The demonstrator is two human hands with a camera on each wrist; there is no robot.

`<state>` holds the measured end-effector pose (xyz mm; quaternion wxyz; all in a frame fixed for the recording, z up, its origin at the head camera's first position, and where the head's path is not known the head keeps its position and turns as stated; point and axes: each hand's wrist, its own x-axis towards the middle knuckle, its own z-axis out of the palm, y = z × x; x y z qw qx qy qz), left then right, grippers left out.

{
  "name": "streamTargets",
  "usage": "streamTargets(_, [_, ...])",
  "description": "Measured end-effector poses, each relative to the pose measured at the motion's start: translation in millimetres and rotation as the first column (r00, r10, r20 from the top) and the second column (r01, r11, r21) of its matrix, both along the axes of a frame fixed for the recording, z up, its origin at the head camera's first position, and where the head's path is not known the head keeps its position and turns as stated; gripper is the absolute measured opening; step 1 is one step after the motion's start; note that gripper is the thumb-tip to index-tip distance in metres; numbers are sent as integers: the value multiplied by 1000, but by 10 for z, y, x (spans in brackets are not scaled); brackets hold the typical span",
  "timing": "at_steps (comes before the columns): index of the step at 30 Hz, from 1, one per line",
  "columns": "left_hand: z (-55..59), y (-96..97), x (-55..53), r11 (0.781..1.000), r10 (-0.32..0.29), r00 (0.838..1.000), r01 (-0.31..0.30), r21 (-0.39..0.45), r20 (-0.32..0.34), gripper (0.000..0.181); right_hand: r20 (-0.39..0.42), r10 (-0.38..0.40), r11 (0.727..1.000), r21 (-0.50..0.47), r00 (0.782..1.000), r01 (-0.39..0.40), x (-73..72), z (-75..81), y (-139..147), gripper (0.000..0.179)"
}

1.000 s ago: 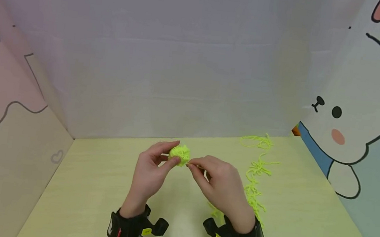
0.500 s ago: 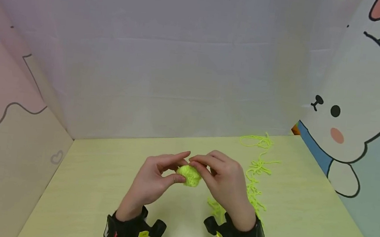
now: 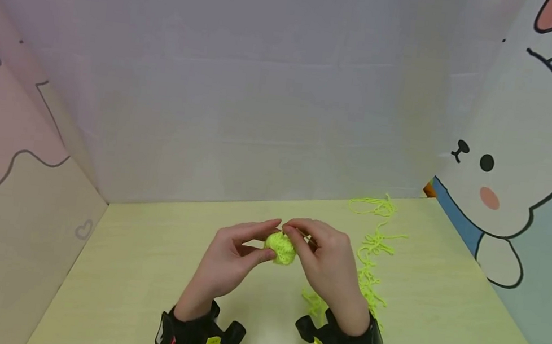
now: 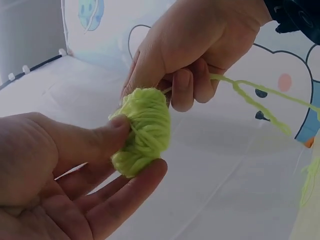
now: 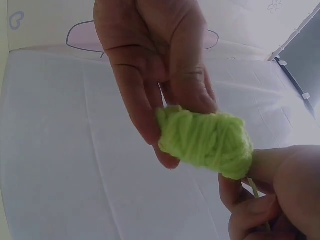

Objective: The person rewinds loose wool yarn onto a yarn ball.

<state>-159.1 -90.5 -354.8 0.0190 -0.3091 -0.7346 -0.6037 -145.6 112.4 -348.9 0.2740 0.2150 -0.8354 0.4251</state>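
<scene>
A small ball of neon yellow-green yarn [image 3: 281, 248] is held above the table between both hands. My left hand [image 3: 233, 255] grips it between thumb and fingers; in the left wrist view the thumb presses the near side of the yarn ball [image 4: 142, 130]. Against the ball's far end, my right hand [image 3: 325, 257] pinches the yarn strand with thumb and forefinger. That strand [image 4: 235, 85] trails out past the curled fingers of the right hand in the left wrist view. From the right wrist, the wound yarn ball [image 5: 205, 142] shows wrapped layers, with a strand [image 5: 254, 187] running into the right hand.
Loose tangled yarn [image 3: 368, 279] lies in a line along the right part of the pale table [image 3: 142, 270], partly behind the right forearm. A light cloth wall [image 3: 263, 108] rises at the back, with a rabbit-printed panel [image 3: 517, 165] at right. Both wrists carry black camera mounts.
The yarn ball has moved right and slightly down, toward the person. My right hand has gone from pulling the strand beside the ball to its upper right side, fingers now against it.
</scene>
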Motion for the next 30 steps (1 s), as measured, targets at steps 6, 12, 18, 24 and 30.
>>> streamTargets(6, [0, 39, 24, 999, -36, 999, 36, -3, 30, 43, -32, -24, 999, -35, 999, 22, -14, 6, -13, 11])
streamTargets(12, [29, 30, 39, 999, -6, 999, 8, -44, 46, 27, -5, 36, 998, -46, 999, -36, -25, -6, -8, 7])
streamTargets(18, [27, -10, 57, 999, -14, 1000, 14, 50, -11, 25, 94, 72, 997, 6, 993, -73, -17, -7, -12, 11])
streamTargets(24, [16, -33, 26, 981, 128, 991, -131, 141, 28, 30, 171, 34, 987, 147, 985, -60, 0, -27, -30, 10])
streamTargets(30, [27, -53, -34, 953, 181, 964, -220, 207, 193, 31, 251, 77, 961, 238, 965, -139, 8, -22, -48, 11])
